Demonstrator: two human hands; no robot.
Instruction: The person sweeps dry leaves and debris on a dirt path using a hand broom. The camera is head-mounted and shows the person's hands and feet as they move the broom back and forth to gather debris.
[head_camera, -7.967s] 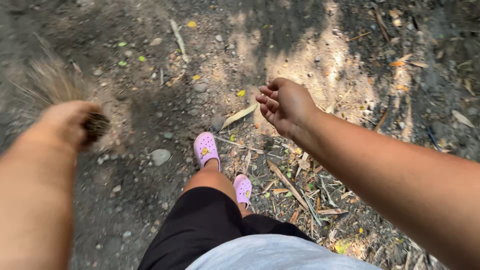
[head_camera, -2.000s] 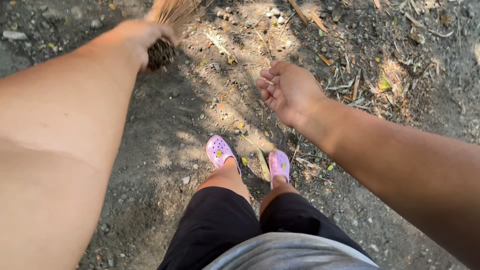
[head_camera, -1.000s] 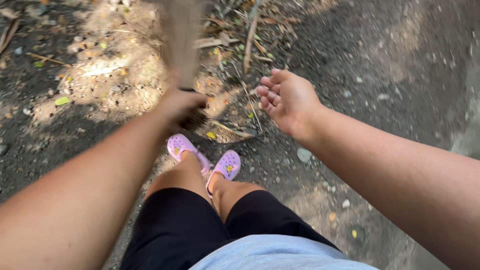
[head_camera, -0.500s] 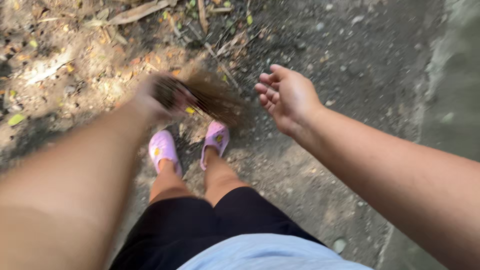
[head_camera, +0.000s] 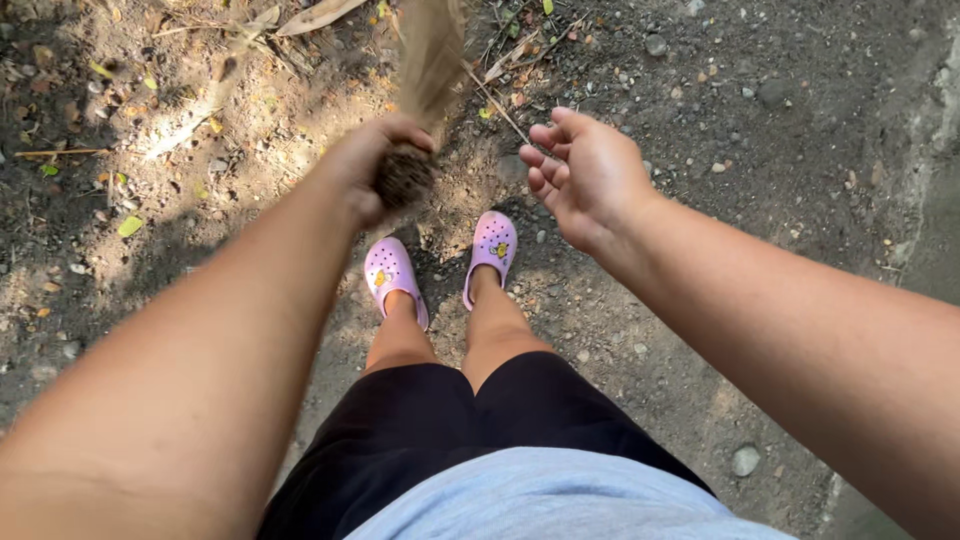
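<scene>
The person is standing on bare dirt (head_camera: 760, 180) in pink clogs (head_camera: 392, 272), gripping a bundle broom (head_camera: 425, 75) by its bound end. The left hand (head_camera: 375, 180) is wrapping tight around that dark butt, fingers curled fully about it, and the bristles are fanning away toward the dry leaves (head_camera: 315, 15) ahead. They are blurring, so the broom is probably mid-swing, though I cannot be sure from here. The right hand (head_camera: 590, 175) is holding nothing, hanging out in the air just beside the broom, palm turned up and fingers loosely curled and slightly apart.

What worries me is that free hand: it is sitting so near the sweep that a wide stroke could be catching its fingers. Loose stones (head_camera: 745, 460) are lying around the feet, and flung grit could be striking the bare shins (head_camera: 490, 320).
</scene>
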